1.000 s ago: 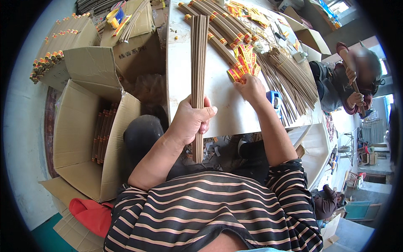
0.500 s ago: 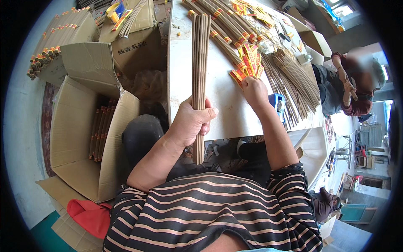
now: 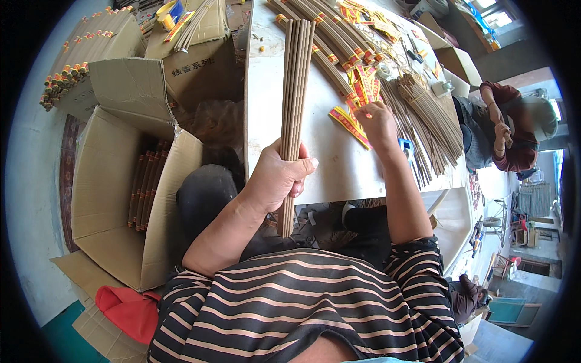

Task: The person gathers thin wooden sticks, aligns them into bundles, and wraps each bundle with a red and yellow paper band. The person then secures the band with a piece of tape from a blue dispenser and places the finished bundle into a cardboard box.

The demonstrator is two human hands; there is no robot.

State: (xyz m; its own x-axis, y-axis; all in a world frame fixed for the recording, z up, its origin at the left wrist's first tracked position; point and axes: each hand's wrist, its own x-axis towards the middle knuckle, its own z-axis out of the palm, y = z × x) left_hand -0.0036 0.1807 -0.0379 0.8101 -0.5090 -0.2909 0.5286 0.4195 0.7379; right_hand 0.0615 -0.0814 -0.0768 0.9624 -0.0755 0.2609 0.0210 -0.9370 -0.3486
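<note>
My left hand (image 3: 279, 170) is wrapped round a thick bundle of brown incense sticks (image 3: 295, 91), held upright, its lower end beyond the table edge. My right hand (image 3: 380, 124) is at a fanned pile of red-and-yellow paper label strips (image 3: 365, 85) on the white table (image 3: 266, 78). Its fingers are bent and pinched at the near end of the strips. A strip or two (image 3: 350, 128) lie slanted beside the fingertips, apart from the pile. Exactly what the fingertips pinch is partly hidden.
Banded incense bundles (image 3: 330, 33) lie at the table's far side; loose sticks (image 3: 426, 115) lie right. A blue tape dispenser (image 3: 407, 148) is beside my right forearm. An open carton (image 3: 109, 181) with bundles stands left. Another person (image 3: 511, 121) sits at the right.
My right hand has shifted slightly right and its fingers have loosened from a tighter fist. The slanted strips now show apart from the pile. The held bundle tilts slightly right at its top.
</note>
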